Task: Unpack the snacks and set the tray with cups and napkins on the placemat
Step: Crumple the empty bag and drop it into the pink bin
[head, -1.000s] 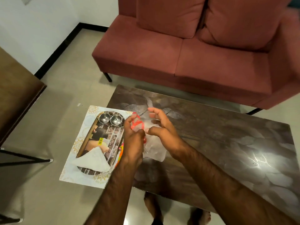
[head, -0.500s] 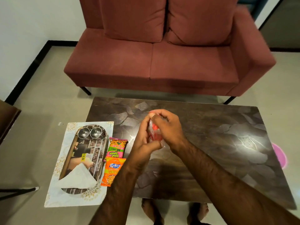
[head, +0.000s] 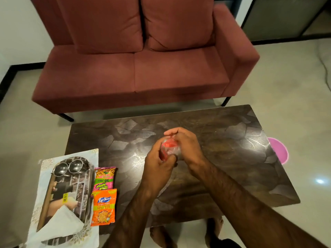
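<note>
Two snack packets [head: 103, 206] are laid beside the tray [head: 78, 187] at lower left, while the crumpled bag [head: 170, 148] at centre is clasped by left grip [head: 157, 167] and right grip [head: 186, 145] and is best balled tight.

Hairy, bare forearms [head: 136, 208] lead to the left hand [head: 157, 164] and right hand [head: 187, 145]; bare feet [head: 161, 236] and a dark garment [head: 227, 244] show below.

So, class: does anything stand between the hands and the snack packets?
Nothing visible on the table does. But left hand and right hand both grip a crumpled plastic bag, right of the pink packet and orange packet.
</note>
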Tool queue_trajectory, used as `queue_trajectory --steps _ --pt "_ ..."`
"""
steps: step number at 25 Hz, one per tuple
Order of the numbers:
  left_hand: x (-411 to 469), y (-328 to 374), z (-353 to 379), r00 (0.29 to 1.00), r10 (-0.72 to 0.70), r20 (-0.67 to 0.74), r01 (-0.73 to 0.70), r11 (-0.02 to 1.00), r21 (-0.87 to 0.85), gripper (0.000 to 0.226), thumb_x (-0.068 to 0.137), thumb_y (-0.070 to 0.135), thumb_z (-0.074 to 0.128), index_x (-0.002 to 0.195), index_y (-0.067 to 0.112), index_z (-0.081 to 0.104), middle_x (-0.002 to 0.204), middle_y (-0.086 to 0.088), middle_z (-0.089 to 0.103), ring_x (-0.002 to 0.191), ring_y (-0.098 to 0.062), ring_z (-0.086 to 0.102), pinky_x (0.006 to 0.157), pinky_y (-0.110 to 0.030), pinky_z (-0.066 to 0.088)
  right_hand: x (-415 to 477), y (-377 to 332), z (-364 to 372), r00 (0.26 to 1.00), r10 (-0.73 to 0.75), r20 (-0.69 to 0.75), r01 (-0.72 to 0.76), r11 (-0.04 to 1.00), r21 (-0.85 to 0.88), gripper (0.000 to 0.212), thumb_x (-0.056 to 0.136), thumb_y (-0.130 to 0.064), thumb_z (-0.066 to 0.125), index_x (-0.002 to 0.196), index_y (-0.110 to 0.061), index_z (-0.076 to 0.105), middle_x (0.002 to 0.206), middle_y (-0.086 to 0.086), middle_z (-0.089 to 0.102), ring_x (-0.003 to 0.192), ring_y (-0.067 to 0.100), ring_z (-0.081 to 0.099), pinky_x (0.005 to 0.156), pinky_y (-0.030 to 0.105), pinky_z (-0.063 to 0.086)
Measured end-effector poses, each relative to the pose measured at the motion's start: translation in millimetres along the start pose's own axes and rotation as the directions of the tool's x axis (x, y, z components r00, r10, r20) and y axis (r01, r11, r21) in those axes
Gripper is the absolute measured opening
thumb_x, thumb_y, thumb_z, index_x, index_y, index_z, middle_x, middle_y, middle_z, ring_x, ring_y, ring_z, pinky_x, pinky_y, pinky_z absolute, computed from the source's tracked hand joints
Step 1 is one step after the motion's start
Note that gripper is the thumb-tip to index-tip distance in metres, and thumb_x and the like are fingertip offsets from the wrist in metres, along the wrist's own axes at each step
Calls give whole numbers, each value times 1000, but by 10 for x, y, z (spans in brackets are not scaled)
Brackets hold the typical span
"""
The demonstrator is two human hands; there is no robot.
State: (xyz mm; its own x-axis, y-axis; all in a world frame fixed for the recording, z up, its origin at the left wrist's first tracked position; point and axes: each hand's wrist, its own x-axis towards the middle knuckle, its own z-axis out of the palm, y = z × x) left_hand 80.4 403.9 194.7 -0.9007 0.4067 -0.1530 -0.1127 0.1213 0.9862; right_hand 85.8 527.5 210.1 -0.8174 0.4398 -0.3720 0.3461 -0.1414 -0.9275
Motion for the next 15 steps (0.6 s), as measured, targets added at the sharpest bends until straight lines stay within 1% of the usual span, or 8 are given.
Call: queue_trajectory --steps 1,2,4,7,10,11,13,15 --pt "50 22 132 1000 -24 -6 24 999 -36 42 86 12 62 117 41 64 106 12 72 96 -18 73 70 -40 64 -8 3 -132 1000 -2 11 2 1000 12 26 95 -11 53 100 -17 78 106 1 76 97 18 72 64 20 56" --pt "100 40 278 999 -40 -1 40 997 -60 37 89 14 58 114 41 65 106 12 72 95 -18 74 66 -39 64 -19 10 -274 1000 -16 19 15 1000 25 21 97 -16 57 103 -19 77 107 0 76 97 16 72 65 19 56" --pt "193 72 613 999 -42 17 43 998 -54 26 98 20 53 115 37 63 106 13 72 94 -16 74 62 -42 64 -12 18 -606 997 -58 43 55 997 54 16 95 -23 64 107 -22 74 107 -3 75 91 4 72 64 14 54" --pt "320 123 1215 999 -46 26 47 998 -43 18 105 28 48 117 27 62 106 6 72 91 -21 75 57 -41 62 54 56 -1209 992 -92 81 85 993 80 22 94 -17 68 114 -23 71 105 -9 73 85 -8 71 61 11 55" --pt "435 188 1943 993 -116 35 118 992 -41 20 106 29 46 119 27 61 111 -2 71 92 -26 75 57 -41 61 155 66 -1922 992 -109 63 109 994 0 24 99 -16 64 121 -23 70 110 -14 70 89 -15 68 63 6 54" --pt "468 207 2220 989 -139 43 141 989 -36 21 107 28 45 120 28 61 113 -4 71 92 -26 75 57 -42 61 194 67 -2203 992 -116 41 117 993 -25 23 101 -17 63 121 -23 71 110 -14 70 91 -13 68 65 6 54" --pt "520 250 2771 982 -174 70 176 984 -21 22 107 27 44 122 30 60 112 -4 71 89 -26 76 57 -42 62 278 88 -2777 991 -134 -22 132 989 -68 18 100 -17 64 114 -22 74 107 -12 74 95 -2 71 76 12 58" --pt "562 311 3317 967 -210 144 206 978 43 21 107 32 44 121 37 58 112 -1 71 87 -24 76 59 -39 62 354 138 -3346 986 -123 -114 108 986 -124 16 98 -15 67 110 -22 77 105 -10 77 99 5 73 83 16 59"
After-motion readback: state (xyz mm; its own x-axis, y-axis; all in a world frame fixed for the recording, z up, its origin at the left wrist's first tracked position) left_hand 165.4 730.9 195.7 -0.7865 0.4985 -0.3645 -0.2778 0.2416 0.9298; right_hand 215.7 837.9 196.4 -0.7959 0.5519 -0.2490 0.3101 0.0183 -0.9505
